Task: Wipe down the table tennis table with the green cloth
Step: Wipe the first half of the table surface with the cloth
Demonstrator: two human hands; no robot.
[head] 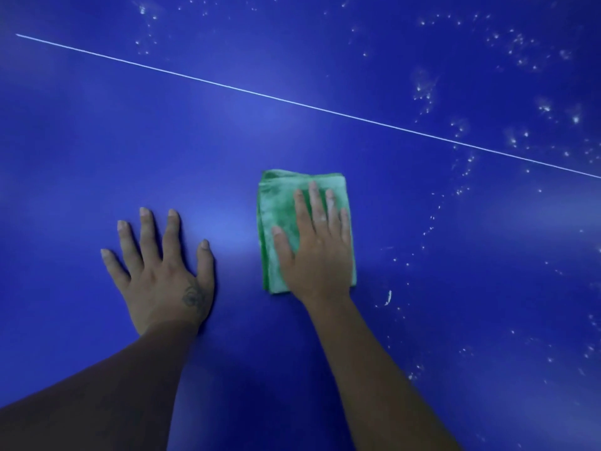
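Right hand (317,252) lies flat, fingers straight, pressing the folded green microfibre cloth (279,203) on the blue table-tennis counter (97,141), below its thin white line (260,94). Left hand (162,271) rests flat with spread fingers beside the cloth. White specks (546,108) dot the right side.

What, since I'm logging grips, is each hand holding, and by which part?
Nothing is gripped: the right hand presses flat on the folded green cloth; the left hand rests on the table.

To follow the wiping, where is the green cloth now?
In the head view, the green cloth lies folded on the blue table, under the right hand, below the white line.
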